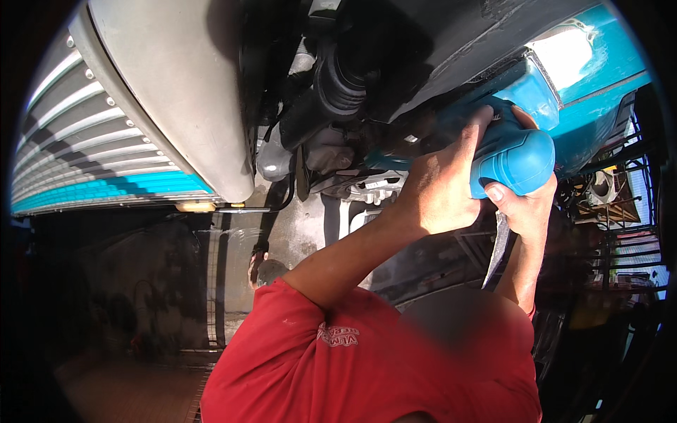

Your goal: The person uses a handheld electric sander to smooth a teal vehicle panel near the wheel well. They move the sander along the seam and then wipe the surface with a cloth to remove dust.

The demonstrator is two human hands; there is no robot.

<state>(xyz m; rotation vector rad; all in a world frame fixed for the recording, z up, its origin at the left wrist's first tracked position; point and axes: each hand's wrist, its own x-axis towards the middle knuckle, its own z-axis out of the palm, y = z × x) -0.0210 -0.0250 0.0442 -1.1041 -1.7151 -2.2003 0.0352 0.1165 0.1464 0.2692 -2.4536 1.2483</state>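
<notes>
My left hand [444, 183] grips a teal and black tool [520, 158], apparently a power tool, from the left, fingers reaching over its top. My right hand [525, 208] holds it from below, thumb against the rounded teal housing. Just beyond the tool is a glossy teal painted panel [592, 92], beside dark underside bodywork [430, 56]; whether the tool touches either is hidden. A narrow grey strip [497, 250] runs down beneath my right hand; I cannot tell what it is attached to.
At left stands a beige vehicle panel [176, 77] with a ribbed silver and teal section [84, 148]. Black rubber-boot parts [335, 81] and pipework lie between the bodies, above a concrete floor [307, 233]. Dark metal racking [635, 240] stands at right.
</notes>
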